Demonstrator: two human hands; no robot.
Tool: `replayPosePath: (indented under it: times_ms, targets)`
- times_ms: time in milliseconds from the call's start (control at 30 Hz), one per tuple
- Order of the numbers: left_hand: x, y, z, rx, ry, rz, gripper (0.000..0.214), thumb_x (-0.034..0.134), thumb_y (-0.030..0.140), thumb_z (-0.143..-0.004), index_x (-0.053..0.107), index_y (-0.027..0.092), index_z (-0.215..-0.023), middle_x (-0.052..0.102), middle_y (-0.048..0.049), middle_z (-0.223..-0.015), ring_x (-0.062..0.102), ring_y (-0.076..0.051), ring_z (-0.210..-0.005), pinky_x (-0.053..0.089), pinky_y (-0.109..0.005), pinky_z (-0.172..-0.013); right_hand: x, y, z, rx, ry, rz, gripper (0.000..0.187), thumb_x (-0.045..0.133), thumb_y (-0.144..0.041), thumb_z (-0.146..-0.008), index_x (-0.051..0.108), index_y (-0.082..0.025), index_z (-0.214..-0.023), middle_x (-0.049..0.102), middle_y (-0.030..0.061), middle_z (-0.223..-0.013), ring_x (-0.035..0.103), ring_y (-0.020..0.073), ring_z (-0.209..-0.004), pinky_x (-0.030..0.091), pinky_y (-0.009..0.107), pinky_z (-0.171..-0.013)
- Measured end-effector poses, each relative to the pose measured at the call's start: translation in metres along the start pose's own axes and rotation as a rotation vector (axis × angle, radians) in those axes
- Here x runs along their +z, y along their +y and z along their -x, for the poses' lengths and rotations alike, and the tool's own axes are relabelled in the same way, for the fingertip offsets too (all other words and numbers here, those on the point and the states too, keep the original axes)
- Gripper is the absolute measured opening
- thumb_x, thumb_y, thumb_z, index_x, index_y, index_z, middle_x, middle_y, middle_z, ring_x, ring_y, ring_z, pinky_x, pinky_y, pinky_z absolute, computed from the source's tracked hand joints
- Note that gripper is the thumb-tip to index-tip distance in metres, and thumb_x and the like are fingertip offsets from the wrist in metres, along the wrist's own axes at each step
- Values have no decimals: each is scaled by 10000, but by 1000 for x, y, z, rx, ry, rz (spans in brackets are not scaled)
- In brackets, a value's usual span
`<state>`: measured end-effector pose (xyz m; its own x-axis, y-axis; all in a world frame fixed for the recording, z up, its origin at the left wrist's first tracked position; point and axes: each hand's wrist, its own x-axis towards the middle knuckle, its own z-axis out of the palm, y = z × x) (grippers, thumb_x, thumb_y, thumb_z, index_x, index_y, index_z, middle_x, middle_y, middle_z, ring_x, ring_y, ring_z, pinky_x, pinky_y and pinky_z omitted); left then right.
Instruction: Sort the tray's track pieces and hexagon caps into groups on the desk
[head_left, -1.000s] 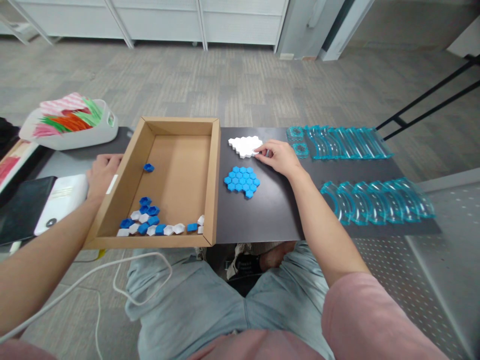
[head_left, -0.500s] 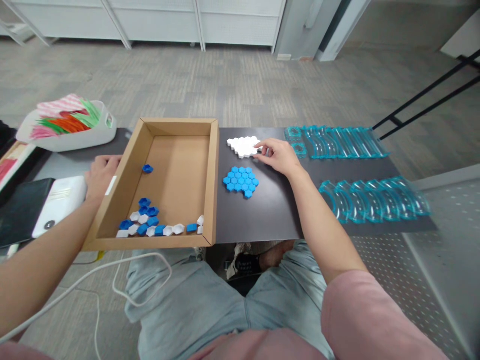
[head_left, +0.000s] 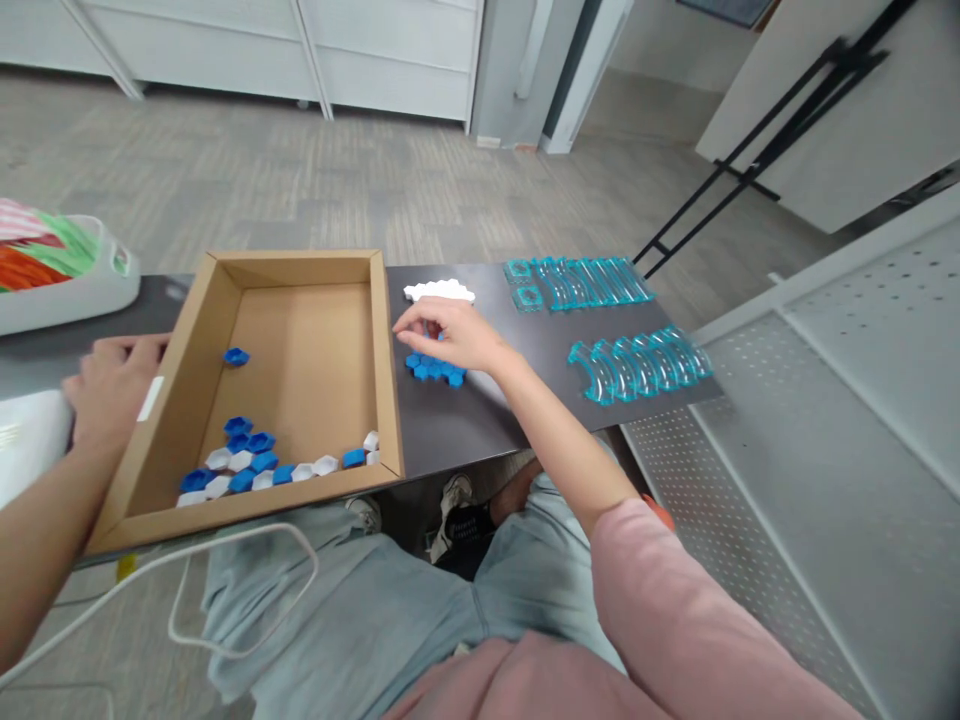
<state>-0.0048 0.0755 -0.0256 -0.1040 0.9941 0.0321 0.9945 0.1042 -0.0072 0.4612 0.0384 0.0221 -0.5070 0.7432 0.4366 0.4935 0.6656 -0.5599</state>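
My right hand [head_left: 448,333] hovers over the cluster of blue hexagon tiles [head_left: 435,369] on the black table [head_left: 525,345], fingers loosely curved and pointing left toward the cardboard box [head_left: 382,330]; nothing shows in them. Behind it lies a cluster of white hexagon tiles [head_left: 439,291]. My left hand [head_left: 112,385] grips the box's left wall, fingers curled over its rim. Inside the box lie several loose blue and white hexagon tiles [head_left: 255,465] along the near wall, and a single blue one [head_left: 235,356] farther back.
Two rows of clear turquoise curved pieces [head_left: 577,282] [head_left: 637,362] lie on the table's right part. A white tub [head_left: 71,285] with coloured strips stands far left, a white device [head_left: 26,440] under my left wrist. A white cable [head_left: 225,545] hangs in front.
My right hand has left the white tile cluster and moved left and nearer, over the blue cluster. My head has turned right, so everything sits further left in view.
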Motion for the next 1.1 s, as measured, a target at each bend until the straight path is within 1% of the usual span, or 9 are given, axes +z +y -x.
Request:
replayPosePath:
  times_ms: [100, 233, 333, 467, 600, 800, 933, 1000, 1100]
  targets:
    - [-13, 13, 11, -22, -9, 116, 724, 222, 418, -1113, 619, 146, -1655, 535, -331, -1640, 535, -527, -1467, 450, -703, -1245, 13, -35, -20, -75, -178, -24, 230, 627, -375, -1145, 776, -201, -1166, 748, 32, -992, 671, 181, -883, 499, 325, -873]
    - [-29, 25, 22, -13, -29, 219, 629, 317, 304, -1138, 604, 136, -1672, 523, -306, -1661, 511, -486, -1499, 424, -667, -1247, 31, -67, -47, -93, -332, 10, 201, 675, -329, -1113, 788, -184, -1193, 758, 47, -1028, 681, 184, -901, 468, 315, -839]
    - [-28, 25, 24, -9, -19, 245, 583, 349, 285, -1174, 590, 156, -1689, 523, -285, -1675, 506, -457, -1504, 406, -647, -1245, 50, -88, -68, -70, -466, 89, 203, 731, -310, -1079, 799, -179, -1218, 774, 61, -1066, 672, 194, -903, 428, 317, -793]
    - [-23, 25, 26, -22, 39, 258, 549, 400, 274, -1164, 640, 197, -1652, 549, -263, -1679, 515, -453, -1517, 410, -613, -1242, 79, -115, -93, -87, -644, 176, 308, 786, -309, -1037, 784, -222, -1332, 788, 78, -1207, 683, 220, -970, 392, 322, -755]
    - [-21, 26, 27, -9, 65, 264, 569, 388, 269, -1141, 658, 199, -1636, 566, -259, -1666, 536, -466, -1510, 429, -611, -1226, 106, -127, -108, -236, -775, 195, 333, 773, -207, -991, 786, -271, -1317, 765, 71, -1300, 684, 226, -1020, 376, 322, -753]
    - [-19, 25, 28, 1, 74, 264, 570, 390, 278, -1134, 655, 206, -1634, 565, -255, -1665, 534, -469, -1510, 425, -609, -1231, 129, -128, -107, -279, -815, 201, 229, 724, -105, -956, 765, -227, -1145, 773, 66, -1149, 662, 220, -959, 396, 329, -783]
    - [-19, 25, 29, -3, 78, 262, 569, 420, 290, -1125, 644, 220, -1643, 557, -251, -1670, 517, -466, -1518, 412, -592, -1240, 118, -125, -105, -267, -746, 119, 253, 690, -107, -995, 775, -213, -1209, 757, 78, -1179, 665, 214, -973, 450, 330, -832]
    - [-21, 24, 29, -8, 64, 273, 573, 419, 309, -1129, 637, 222, -1652, 550, -249, -1671, 506, -461, -1521, 399, -579, -1245, 97, -120, -103, -264, -658, 28, 277, 638, -149, -1063, 779, -217, -1291, 736, 84, -1214, 670, 209, -1002, 496, 340, -894]
    - [-25, 23, 29, 12, 17, 307, 586, 385, 329, -1146, 618, 179, -1663, 520, -268, -1683, 475, -457, -1520, 360, -601, -1254, 47, -99, -89, -194, -394, -51, 287, 560, -290, -1156, 792, -255, -1321, 718, 71, -1204, 669, 215, -1027, 539, 377, -948]
